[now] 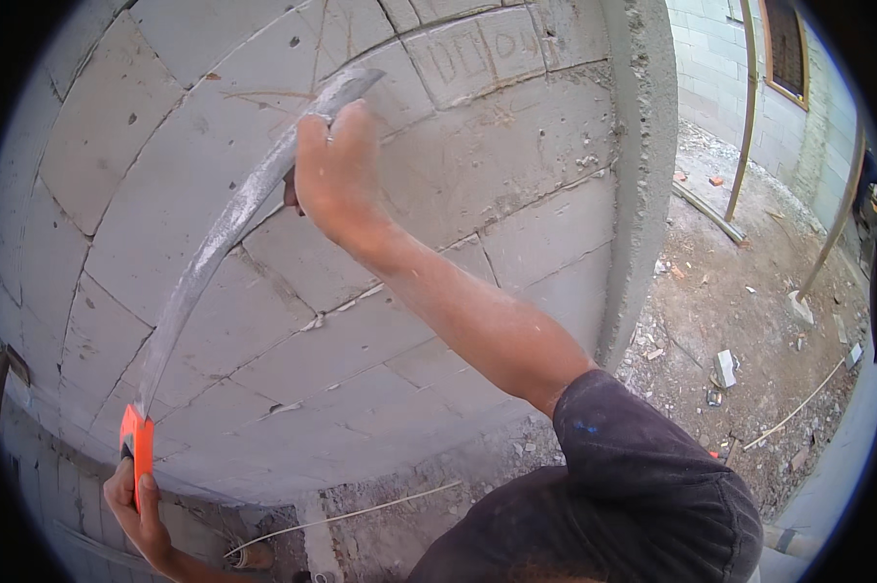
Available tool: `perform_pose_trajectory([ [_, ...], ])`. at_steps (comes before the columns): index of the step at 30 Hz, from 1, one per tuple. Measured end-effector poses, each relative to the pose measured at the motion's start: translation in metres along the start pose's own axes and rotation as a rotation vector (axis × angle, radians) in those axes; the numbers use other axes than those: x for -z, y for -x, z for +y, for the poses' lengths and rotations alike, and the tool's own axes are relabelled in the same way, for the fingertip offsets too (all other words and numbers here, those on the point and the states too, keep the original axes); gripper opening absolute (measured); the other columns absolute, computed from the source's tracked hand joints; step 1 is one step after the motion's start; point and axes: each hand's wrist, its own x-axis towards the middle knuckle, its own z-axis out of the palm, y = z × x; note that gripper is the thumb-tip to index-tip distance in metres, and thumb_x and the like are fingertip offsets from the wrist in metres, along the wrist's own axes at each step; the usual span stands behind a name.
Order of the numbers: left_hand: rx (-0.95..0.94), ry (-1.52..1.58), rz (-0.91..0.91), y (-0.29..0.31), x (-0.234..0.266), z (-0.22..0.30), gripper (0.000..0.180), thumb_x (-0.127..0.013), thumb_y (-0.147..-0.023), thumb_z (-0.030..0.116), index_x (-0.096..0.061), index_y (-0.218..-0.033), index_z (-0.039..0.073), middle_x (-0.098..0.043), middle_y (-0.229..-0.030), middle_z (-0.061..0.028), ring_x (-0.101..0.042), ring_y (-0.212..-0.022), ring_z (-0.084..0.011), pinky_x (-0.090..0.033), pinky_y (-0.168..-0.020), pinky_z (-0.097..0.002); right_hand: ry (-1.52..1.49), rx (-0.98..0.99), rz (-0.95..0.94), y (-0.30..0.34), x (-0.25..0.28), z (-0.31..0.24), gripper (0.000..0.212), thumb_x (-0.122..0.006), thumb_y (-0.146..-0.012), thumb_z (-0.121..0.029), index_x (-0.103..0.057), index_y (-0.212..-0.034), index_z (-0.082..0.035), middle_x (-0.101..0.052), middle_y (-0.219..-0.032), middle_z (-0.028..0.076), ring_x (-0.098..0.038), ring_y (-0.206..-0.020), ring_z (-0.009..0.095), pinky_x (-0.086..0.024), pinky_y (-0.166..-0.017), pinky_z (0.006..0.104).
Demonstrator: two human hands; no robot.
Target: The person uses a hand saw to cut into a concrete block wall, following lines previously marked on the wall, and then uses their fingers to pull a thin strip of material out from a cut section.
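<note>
The left hand (139,513) is grasping the orange handle (141,457) of a handsaw (215,233), which is slanting across the block wall (263,321). The right hand (339,175) is hugging the blade's tip; I can't tell its fingers' (311,136) grip. No finished cut is showing, so sawing seemingly remains.

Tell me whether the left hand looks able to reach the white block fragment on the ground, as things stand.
Probably not: the left hand grips the orange handle, and the white block fragment lies on the ground past the end of the block wall.
</note>
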Motion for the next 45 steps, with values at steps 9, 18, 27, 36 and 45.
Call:
perform_pose_trajectory([
  [9,-0.349,0.009,-0.151,-0.057,-0.125,0.142,0.038,-0.056,-0.092,0.016,-0.034,-0.065,0.002,-0.029,-0.059,-0.0031,-0.028,-0.055,-0.0130,-0.020,-0.053,-0.0327,-0.156,-0.002,0.089,-0.112,0.150,-0.033,0.017,-0.050,-0.088,-0.012,-0.048,-0.087,0.005,-0.055,-0.058,0.012,-0.052,-0.042,0.020,-0.038,-0.036,0.0345],
  [18,-0.231,0.158,-0.209,-0.081,-0.147,0.144,0.035,-0.060,-0.090,0.012,-0.036,-0.067,0.000,-0.030,-0.059,-0.0077,-0.026,-0.056,-0.0194,-0.021,-0.055,-0.0361,-0.129,-0.097,0.061,-0.134,0.152,-0.034,0.016,-0.050,-0.086,-0.012,-0.049,-0.084,0.004,-0.053,-0.060,0.012,-0.049,-0.043,0.019,-0.033,-0.037,0.0326],
  [27,0.018,-0.054,-0.203,-0.036,-0.022,0.061,0.035,-0.056,-0.097,0.024,-0.049,-0.072,-0.001,-0.038,-0.061,-0.0011,-0.036,-0.061,-0.0116,-0.028,-0.060,-0.0296,-0.026,-0.014,0.028,-0.054,0.021,-0.006,0.021,-0.047,-0.091,-0.013,-0.048,-0.084,0.008,-0.055,-0.072,0.020,-0.057,-0.067,0.028,-0.042,-0.057,0.0403],
  [36,-0.066,-0.045,-0.114,-0.016,-0.024,0.053,0.043,-0.051,-0.099,0.027,-0.035,-0.066,0.004,-0.027,-0.060,0.0004,-0.025,-0.055,-0.0090,-0.019,-0.052,-0.0303,-0.255,-0.253,-0.226,-0.020,0.024,-0.022,0.021,-0.047,-0.092,-0.012,-0.043,-0.089,0.009,-0.058,-0.065,0.017,-0.058,-0.045,0.021,-0.043,-0.035,0.0313],
  [45,-0.112,-0.167,-0.139,-0.039,-0.005,0.050,0.046,-0.060,-0.096,0.035,-0.067,-0.109,-0.009,-0.051,-0.064,-0.0038,-0.047,-0.059,-0.0141,-0.038,-0.054,-0.0320,-0.366,-0.373,-0.269,-0.018,0.031,-0.029,0.020,-0.048,-0.094,-0.014,-0.042,-0.087,0.004,-0.057,-0.065,0.014,-0.058,-0.044,0.018,-0.043,-0.034,0.0306],
])
